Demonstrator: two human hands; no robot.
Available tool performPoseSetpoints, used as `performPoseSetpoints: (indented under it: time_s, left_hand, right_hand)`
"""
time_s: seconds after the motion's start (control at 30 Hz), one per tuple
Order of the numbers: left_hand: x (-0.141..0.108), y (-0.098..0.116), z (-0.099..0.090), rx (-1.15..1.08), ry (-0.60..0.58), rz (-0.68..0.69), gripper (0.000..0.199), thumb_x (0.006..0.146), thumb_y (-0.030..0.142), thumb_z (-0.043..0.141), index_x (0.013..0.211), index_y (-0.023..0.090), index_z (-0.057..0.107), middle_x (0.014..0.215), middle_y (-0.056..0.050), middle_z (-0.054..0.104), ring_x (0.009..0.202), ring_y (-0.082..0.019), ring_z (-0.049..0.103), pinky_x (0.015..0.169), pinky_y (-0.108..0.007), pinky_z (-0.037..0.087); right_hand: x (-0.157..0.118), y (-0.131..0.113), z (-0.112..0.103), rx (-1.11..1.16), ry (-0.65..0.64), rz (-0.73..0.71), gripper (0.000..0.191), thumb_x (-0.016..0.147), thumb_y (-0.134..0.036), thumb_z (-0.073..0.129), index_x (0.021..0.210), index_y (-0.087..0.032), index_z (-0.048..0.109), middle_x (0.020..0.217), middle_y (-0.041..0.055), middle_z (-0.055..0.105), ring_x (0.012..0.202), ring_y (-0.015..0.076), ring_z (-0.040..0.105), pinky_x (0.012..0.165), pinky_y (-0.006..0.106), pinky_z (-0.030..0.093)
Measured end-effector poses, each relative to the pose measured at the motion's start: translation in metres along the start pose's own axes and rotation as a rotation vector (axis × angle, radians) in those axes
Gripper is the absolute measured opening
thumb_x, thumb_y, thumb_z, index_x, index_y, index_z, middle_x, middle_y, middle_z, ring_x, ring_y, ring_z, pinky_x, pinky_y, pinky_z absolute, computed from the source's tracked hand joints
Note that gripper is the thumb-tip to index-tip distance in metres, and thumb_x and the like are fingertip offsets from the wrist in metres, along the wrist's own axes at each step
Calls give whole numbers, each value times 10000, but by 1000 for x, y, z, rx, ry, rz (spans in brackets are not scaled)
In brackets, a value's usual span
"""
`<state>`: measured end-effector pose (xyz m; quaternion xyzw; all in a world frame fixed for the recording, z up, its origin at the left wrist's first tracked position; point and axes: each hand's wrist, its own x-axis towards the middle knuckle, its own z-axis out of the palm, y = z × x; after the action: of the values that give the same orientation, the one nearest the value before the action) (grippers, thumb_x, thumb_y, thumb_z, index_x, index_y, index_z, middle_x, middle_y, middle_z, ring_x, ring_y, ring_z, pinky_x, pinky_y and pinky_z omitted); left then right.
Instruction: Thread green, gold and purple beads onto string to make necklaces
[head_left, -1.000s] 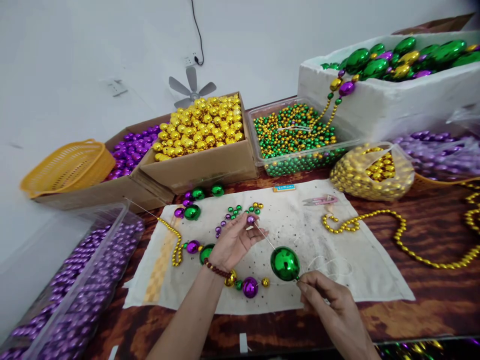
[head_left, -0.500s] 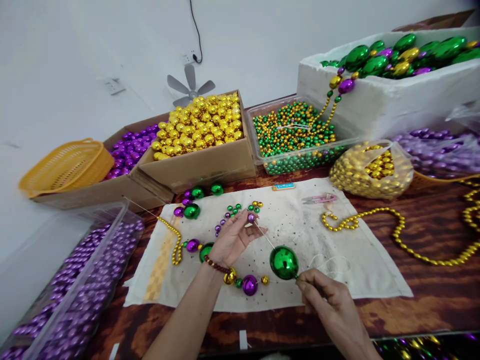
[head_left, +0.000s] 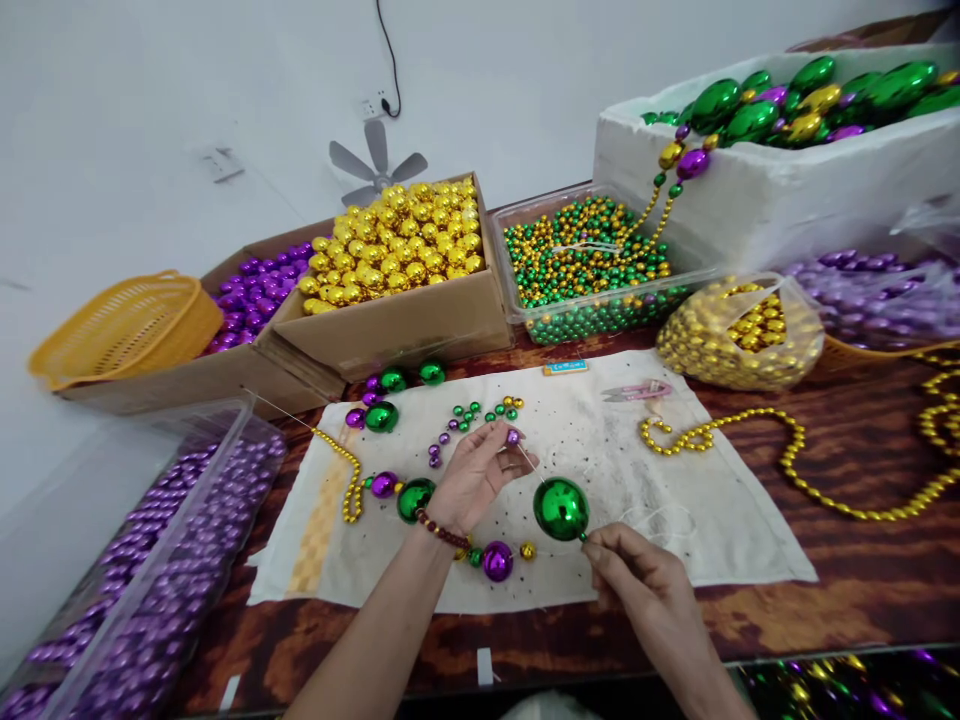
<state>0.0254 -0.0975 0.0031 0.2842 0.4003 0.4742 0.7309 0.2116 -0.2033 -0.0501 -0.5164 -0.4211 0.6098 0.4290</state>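
Note:
Between the thumb and fingertips of my left hand (head_left: 480, 475) is a small purple bead (head_left: 513, 437), at the tip of a thin needle (head_left: 531, 459). The needle runs out of a large green ball (head_left: 561, 508). My right hand (head_left: 641, 570) pinches the small stub at the lower end of that ball. Beneath my left wrist lies a strung row with a purple ball (head_left: 498, 561), a small gold bead (head_left: 527, 550) and another large green ball (head_left: 415, 499). Loose small green and purple beads (head_left: 444, 438) lie just beyond my left hand. A white cloth (head_left: 600, 430) is under everything.
Pink-handled snips (head_left: 637, 391) and a blue packet (head_left: 565, 367) lie on the cloth. Behind stand a carton of gold balls (head_left: 394, 340), a clear tub of green and gold beads (head_left: 600, 322) and a white foam box (head_left: 675, 200). A gold bead strand (head_left: 796, 470) trails right.
My left hand has moved slightly right with the purple bead, closer to the green ball. The view has shifted a little.

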Motion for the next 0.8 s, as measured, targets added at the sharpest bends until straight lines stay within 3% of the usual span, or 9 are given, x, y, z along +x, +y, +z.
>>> performPoseSetpoints:
  time_s: [0.17, 0.3, 0.4, 0.5, 0.57, 0.63, 0.8]
  left_hand:
    - [-5, -26, 30, 56, -6, 82, 222, 862, 334, 587, 894, 118, 631, 898, -85, 656, 893, -187, 638, 768, -283, 499]
    - [1, -41, 51, 92, 32, 137, 251, 855, 367, 577, 953, 142, 630, 816, -57, 641, 788, -161, 626, 623, -231, 475]
    - [11, -42, 60, 201, -9, 128, 236, 829, 359, 602, 895, 137, 645, 707, -29, 618, 669, -136, 610, 565, -213, 445]
    - [21, -39, 65, 329, -148, 39, 203, 802, 323, 621, 826, 126, 664, 662, -25, 624, 613, -124, 600, 575, -220, 445]
    - [24, -38, 69, 427, -261, -16, 182, 786, 295, 630, 775, 117, 670, 641, -26, 629, 589, -110, 585, 587, -218, 443]
    - [25, -38, 73, 505, -336, -42, 174, 775, 278, 636, 734, 111, 667, 627, -26, 632, 574, -97, 568, 591, -212, 437]
    - [24, -34, 76, 595, -476, -149, 177, 756, 270, 648, 765, 97, 686, 635, -41, 651, 589, -108, 586, 605, -223, 451]
  right_hand:
    - [14, 7, 20, 137, 37, -58, 264, 886, -389, 558, 746, -166, 560, 620, -18, 531, 504, 94, 477, 501, 206, 378]
    - [17, 9, 23, 171, 26, -90, 245, 897, -369, 552, 757, -169, 562, 638, -21, 556, 490, 87, 490, 495, 206, 374]
    - [19, 0, 1, 97, 22, -117, 191, 880, -354, 584, 838, -170, 620, 593, -25, 571, 498, 99, 518, 508, 211, 389]
    - [30, -17, -30, 63, 211, -176, 209, 875, -352, 596, 994, -190, 656, 590, -30, 590, 500, 97, 513, 537, 216, 414]
    - [40, -28, -47, 77, 246, -216, 228, 865, -340, 614, 1031, -195, 673, 596, -28, 601, 483, 90, 502, 530, 217, 413]
    - [49, -35, -60, 113, 233, -252, 193, 836, -304, 654, 973, -179, 707, 614, -14, 619, 474, 81, 498, 519, 214, 408]
    - [57, -45, -77, 454, 441, -382, 101, 852, -267, 622, 803, -190, 664, 863, 12, 679, 493, 65, 533, 476, 196, 407]
